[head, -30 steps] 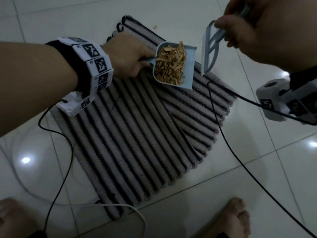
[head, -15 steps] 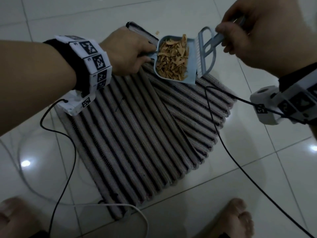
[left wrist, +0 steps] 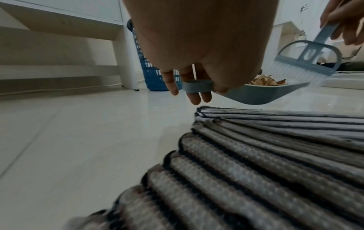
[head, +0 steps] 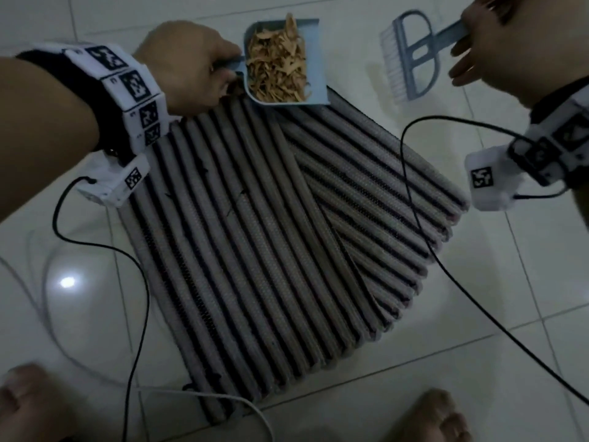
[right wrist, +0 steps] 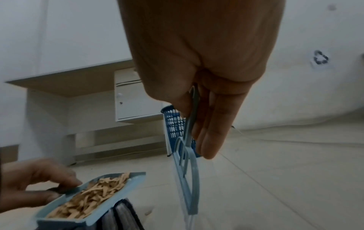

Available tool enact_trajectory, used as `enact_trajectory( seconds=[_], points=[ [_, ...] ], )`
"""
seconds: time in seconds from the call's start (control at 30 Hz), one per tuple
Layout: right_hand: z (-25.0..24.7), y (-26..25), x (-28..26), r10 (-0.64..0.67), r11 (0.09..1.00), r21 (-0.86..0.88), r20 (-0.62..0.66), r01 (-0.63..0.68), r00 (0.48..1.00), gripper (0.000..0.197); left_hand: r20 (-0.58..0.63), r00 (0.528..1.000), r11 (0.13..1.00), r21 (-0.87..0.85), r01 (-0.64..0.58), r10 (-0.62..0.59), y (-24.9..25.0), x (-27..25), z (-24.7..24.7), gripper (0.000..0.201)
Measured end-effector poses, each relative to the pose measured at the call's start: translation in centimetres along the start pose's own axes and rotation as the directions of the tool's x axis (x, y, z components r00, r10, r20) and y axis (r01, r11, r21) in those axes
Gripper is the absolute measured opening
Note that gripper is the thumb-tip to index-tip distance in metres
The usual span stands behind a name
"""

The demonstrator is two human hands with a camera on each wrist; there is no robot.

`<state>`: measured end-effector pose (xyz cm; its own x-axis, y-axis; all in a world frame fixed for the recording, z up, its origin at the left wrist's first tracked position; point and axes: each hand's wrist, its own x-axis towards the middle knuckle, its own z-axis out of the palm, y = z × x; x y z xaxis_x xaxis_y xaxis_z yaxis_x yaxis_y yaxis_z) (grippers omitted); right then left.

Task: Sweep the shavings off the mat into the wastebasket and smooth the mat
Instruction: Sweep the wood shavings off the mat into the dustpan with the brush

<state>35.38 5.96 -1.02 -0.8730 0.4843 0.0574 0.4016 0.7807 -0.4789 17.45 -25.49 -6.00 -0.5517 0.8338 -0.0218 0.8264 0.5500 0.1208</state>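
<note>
At upper centre of the head view, the left hand (head: 188,67) grips the dustpan (head: 314,59) full of shavings (head: 277,71), lifted over the mat's (head: 255,234) far edge. Upper right, the right hand (head: 522,43) pinches the brush (head: 414,59); the blue wastebasket (left wrist: 151,68) stands beyond.

We see bare tile floor (left wrist: 82,132) lying open between the far edge of the striped mat (left wrist: 275,155) and the blue wastebasket (left wrist: 151,74). Beside the basket on one side stands a white desk leg (left wrist: 128,62), with a low shelf behind it. The dustpan (head: 314,62) and the hand brush (head: 411,59) hang apart, with a gap of floor between them. Black cables (head: 414,202) cross the mat's right part.
</note>
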Motion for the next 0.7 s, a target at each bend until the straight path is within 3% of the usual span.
enact_trajectory(
  seconds=[0.13, 0.23, 0.37, 0.5, 0.7],
  points=[
    [3.4, -0.6, 2.1, 0.126, 0.951, 0.288, -0.014, -0.117, 0.992, 0.022, -0.009, 0.996, 0.996, -0.012, 0.084, -0.084, -1.7, -1.3, 0.6, 0.033],
    [5.8, -1.4, 3.5, 0.226, 0.887, 0.414, 0.0, -0.206, 0.974, 0.014, 0.008, 0.991, 0.99, -0.042, 0.133, -0.133, -2.1, -1.9, 0.8, 0.032],
    [8.3, -3.0, 5.0, 0.341, 0.708, 0.626, 0.105, -0.329, 0.934, 0.013, 0.019, 0.987, 0.985, -0.066, 0.162, -0.161, -2.3, -2.4, 0.6, 0.038],
    [10.3, -4.4, 5.6, 0.419, 0.632, 0.671, 0.125, -0.387, 0.9, 0.024, 0.027, 0.984, 0.981, -0.087, 0.176, -0.175, -2.2, -2.4, 0.1, 0.049],
    [9.3, -1.5, 5.1, 0.554, 0.627, 0.624, 0.063, -0.466, 0.83, 0.02, 0.027, 0.985, 0.983, -0.065, 0.171, -0.17, -2.2, -1.9, 0.3, 0.04]
  ],
)
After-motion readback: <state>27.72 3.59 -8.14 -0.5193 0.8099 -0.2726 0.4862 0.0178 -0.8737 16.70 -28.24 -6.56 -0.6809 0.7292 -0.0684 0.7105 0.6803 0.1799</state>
